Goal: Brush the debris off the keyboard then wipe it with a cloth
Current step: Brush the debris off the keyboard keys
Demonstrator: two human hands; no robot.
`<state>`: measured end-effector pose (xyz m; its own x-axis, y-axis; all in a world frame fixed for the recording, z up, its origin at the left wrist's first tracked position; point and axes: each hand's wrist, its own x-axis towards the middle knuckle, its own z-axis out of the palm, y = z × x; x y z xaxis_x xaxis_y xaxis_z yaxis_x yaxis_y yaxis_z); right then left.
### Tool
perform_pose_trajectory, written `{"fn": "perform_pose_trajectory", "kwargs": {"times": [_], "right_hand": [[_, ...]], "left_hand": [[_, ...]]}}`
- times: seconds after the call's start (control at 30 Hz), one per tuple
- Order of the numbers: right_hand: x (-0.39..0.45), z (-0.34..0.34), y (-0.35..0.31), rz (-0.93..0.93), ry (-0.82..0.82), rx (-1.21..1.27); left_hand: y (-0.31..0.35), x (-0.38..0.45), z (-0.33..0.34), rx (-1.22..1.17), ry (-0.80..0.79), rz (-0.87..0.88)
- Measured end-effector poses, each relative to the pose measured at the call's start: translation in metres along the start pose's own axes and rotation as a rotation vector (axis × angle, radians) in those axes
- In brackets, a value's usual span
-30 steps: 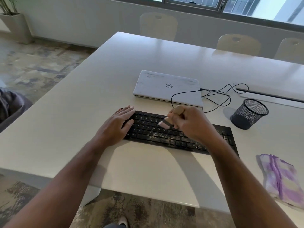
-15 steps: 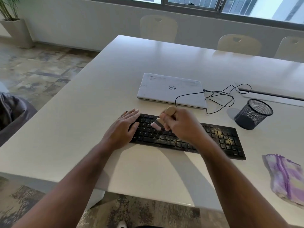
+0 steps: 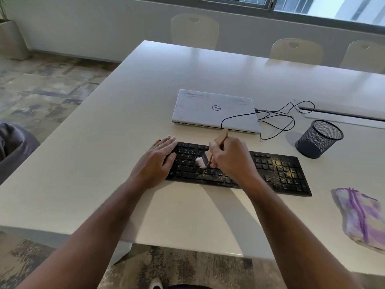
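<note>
A black keyboard [image 3: 277, 174] lies across the white table [image 3: 104, 159], with yellowish crumbs scattered over its right keys and front row. My right hand [image 3: 230, 159] grips a small wooden-handled brush [image 3: 203, 160]; its pink bristles touch the keys left of centre. My left hand [image 3: 155, 163] rests flat on the keyboard's left end, fingers straight. A purple and white cloth [image 3: 362, 220] lies on the table at the right edge, apart from both hands.
A closed white laptop [image 3: 214, 110] sits behind the keyboard, with a thin black cable [image 3: 279, 119] looping beside it. A black mesh cup [image 3: 318, 138] stands at the right. Chairs [image 3: 194, 30] line the far side. The near table edge is close to my arms.
The brush head has swept toward me and slightly left across the keys. My left hand stays on the keyboard's left end. The camera has shifted a little.
</note>
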<state>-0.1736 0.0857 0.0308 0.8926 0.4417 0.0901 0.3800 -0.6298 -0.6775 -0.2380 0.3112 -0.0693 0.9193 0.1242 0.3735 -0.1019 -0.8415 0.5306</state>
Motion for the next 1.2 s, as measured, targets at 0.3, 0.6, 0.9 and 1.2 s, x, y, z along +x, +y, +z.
{"fn": "perform_pose_trajectory", "kwargs": {"times": [0.3,0.6,0.9,1.2], "right_hand": [[0.006,-0.011,-0.001,0.000,-0.067,-0.023],[0.017,-0.017,0.004,-0.115,-0.298,0.070],[0.015,-0.063,0.017,0.006,-0.300,-0.178],[0.015,-0.048,0.031,0.048,-0.260,0.071]], "left_hand": [[0.000,0.000,0.000,-0.009,0.000,0.001],[-0.001,0.000,0.000,-0.018,-0.015,0.004],[-0.002,-0.001,0.000,-0.019,-0.032,-0.001],[-0.002,0.000,0.001,-0.030,-0.046,-0.013]]}}
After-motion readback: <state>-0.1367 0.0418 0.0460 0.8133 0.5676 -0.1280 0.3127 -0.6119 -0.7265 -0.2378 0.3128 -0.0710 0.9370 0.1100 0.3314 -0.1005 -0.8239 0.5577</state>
